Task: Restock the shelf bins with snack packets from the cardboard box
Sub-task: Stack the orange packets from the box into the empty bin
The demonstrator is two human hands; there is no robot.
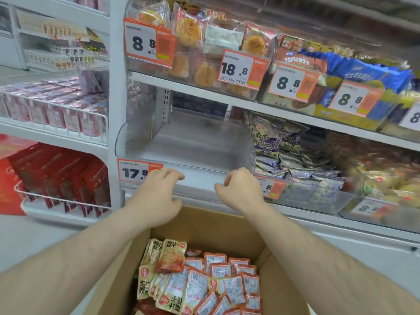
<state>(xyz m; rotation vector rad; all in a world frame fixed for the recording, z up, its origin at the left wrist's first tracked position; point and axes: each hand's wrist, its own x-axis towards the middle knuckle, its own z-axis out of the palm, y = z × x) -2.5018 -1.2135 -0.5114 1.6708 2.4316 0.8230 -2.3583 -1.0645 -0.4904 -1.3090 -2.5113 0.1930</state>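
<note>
The box (204,226) stood open below the shelf, its far wall close under the shelf's front edge, and its long axis ran from the viewer toward the shelf. Packets (200,280) filled its near part in a loose heap, most lying flat or slightly tilted with their long sides pointing roughly toward the shelf; several showed white label backs, and a few at the left stood more upright with printed faces up. The far part of the box floor was bare cardboard, leaving free room between the heap and the far wall. Both hands were raised above that far wall, in front of the clear bin (188,144) on the middle shelf. The left hand (159,194) had loosely curled fingers over the bin's front lip and held nothing; it partly covered the 17.8 tag (134,171). The right hand (241,189) was also loosely curled and empty, its fingers bent near the lip at the bin's right end. Whether either hand actually touched the lip could not be told. The bin looked bare inside, open at the top with room under the shelf above. Just right of it, a neighbouring bin held purple packets (288,155) piled up to its divider.
</note>
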